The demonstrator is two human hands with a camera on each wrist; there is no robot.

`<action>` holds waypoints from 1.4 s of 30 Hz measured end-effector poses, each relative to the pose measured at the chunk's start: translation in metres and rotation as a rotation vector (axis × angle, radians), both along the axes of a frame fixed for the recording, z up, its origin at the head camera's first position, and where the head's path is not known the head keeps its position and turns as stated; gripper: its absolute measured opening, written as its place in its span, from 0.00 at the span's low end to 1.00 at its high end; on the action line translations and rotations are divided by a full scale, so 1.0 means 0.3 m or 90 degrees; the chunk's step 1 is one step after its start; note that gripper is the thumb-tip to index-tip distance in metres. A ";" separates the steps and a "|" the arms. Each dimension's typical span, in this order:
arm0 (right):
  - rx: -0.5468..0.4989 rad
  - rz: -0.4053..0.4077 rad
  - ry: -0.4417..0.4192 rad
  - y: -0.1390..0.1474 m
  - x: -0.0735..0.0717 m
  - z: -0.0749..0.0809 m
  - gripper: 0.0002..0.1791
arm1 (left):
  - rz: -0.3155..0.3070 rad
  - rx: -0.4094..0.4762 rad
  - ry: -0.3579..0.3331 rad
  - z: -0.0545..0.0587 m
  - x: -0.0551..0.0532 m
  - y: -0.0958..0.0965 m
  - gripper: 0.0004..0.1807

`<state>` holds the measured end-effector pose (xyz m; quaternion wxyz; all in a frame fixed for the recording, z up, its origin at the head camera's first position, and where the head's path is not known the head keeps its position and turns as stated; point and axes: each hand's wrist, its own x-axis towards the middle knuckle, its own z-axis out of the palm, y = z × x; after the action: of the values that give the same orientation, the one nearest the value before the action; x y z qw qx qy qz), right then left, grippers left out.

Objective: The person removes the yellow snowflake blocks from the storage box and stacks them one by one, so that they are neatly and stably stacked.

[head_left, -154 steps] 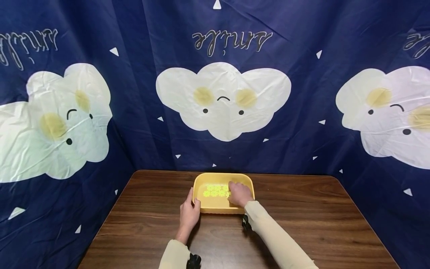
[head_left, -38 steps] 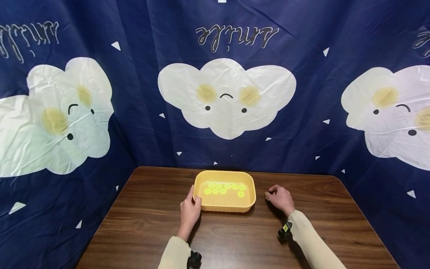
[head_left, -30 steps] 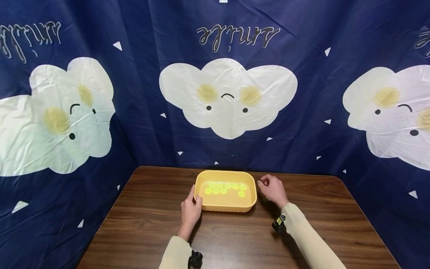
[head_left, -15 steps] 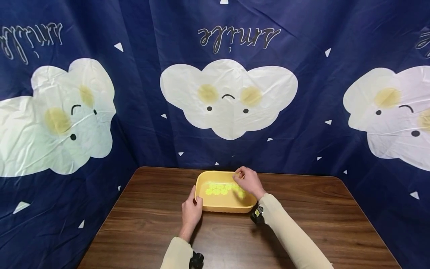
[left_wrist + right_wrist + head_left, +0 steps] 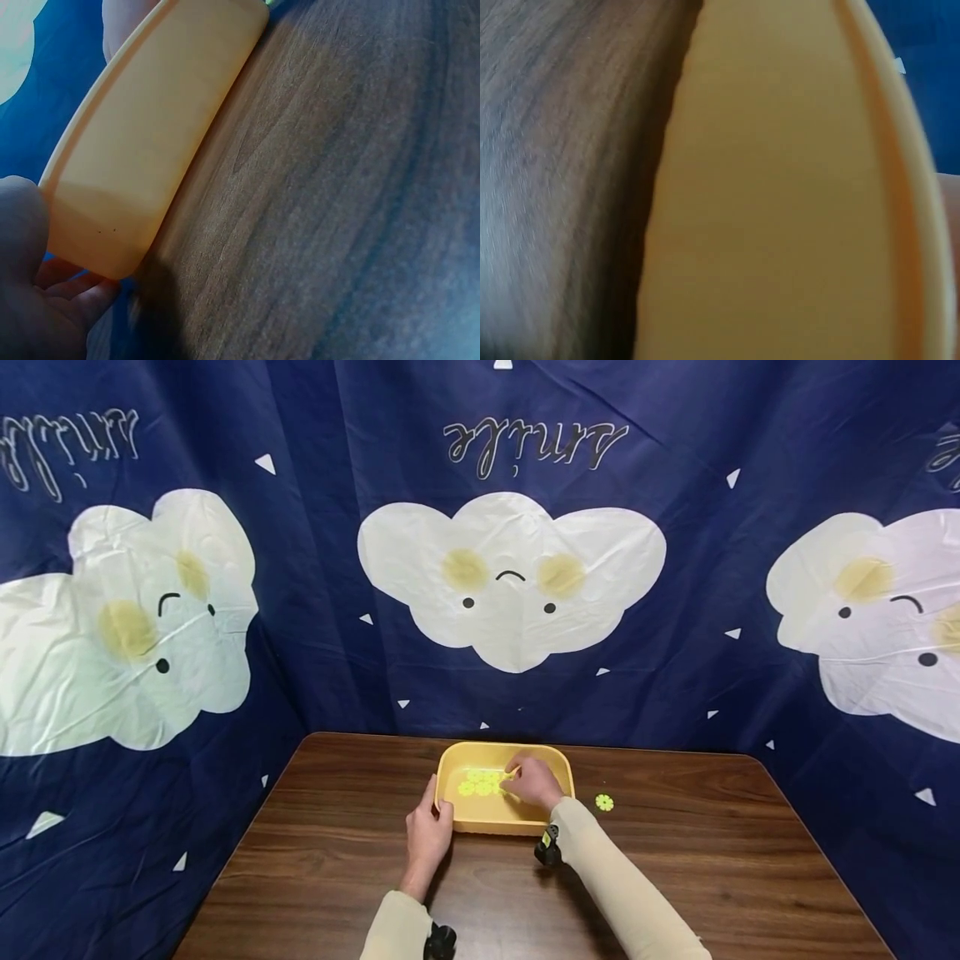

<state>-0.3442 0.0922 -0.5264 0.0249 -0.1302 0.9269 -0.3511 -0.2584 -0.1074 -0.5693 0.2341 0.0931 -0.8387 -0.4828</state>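
Note:
A yellow plastic bin [image 5: 495,825] stands on the table, with several flat yellow-green flower-shaped pieces [image 5: 480,783] lying on its floor. My left hand [image 5: 427,831] grips the bin's left end; in the left wrist view its thumb [image 5: 19,217] lies near the rim and the fingers bend round the outer corner. Inside the bin, to the right of the visible flowers, my right hand [image 5: 535,783] reaches down with bent fingers. I cannot tell whether it pinches a flower. It hides the bin's right part. One flower piece [image 5: 604,802] lies on the table right of the bin.
The brown wood-grain table [image 5: 337,860] carries the bin near its back edge. A dark blue curtain [image 5: 315,610] printed with white clouds hangs behind and at both sides. Each wrist wears a small black camera [image 5: 439,941].
The right hand has moved left from the table beside the bin into the bin, over the flowers. A flower now shows on the table where that hand was. The left hand has stayed at the bin.

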 end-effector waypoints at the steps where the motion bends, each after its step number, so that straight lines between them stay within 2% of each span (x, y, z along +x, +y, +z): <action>1: 0.000 0.004 -0.010 -0.005 0.002 -0.004 0.14 | 0.001 -0.002 0.001 0.000 0.001 0.001 0.28; 3: 0.002 0.004 -0.021 -0.015 0.002 -0.014 0.15 | 0.003 -0.008 0.003 0.000 0.001 0.001 0.28; 11: 0.071 -0.005 -0.010 -0.040 0.004 -0.046 0.16 | 0.004 0.000 -0.005 -0.002 -0.002 0.001 0.28; 18: 0.084 -0.014 -0.013 -0.045 0.006 -0.044 0.17 | 0.010 -0.002 0.008 -0.005 -0.003 0.002 0.28; 26: 0.118 -0.027 -0.034 -0.050 -0.005 -0.052 0.15 | 0.003 -0.002 -0.003 -0.004 -0.004 0.000 0.29; 33: 0.122 -0.028 -0.023 -0.051 0.001 -0.055 0.16 | 0.004 -0.021 0.010 -0.009 -0.006 0.005 0.29; 42: 0.133 -0.029 -0.021 -0.061 0.011 -0.047 0.16 | 0.013 -0.015 0.011 -0.012 -0.008 0.005 0.29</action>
<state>-0.3409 0.0741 -0.5405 0.0452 -0.0998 0.9607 -0.2552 -0.2608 -0.1061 -0.5729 0.2474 0.0944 -0.8411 -0.4716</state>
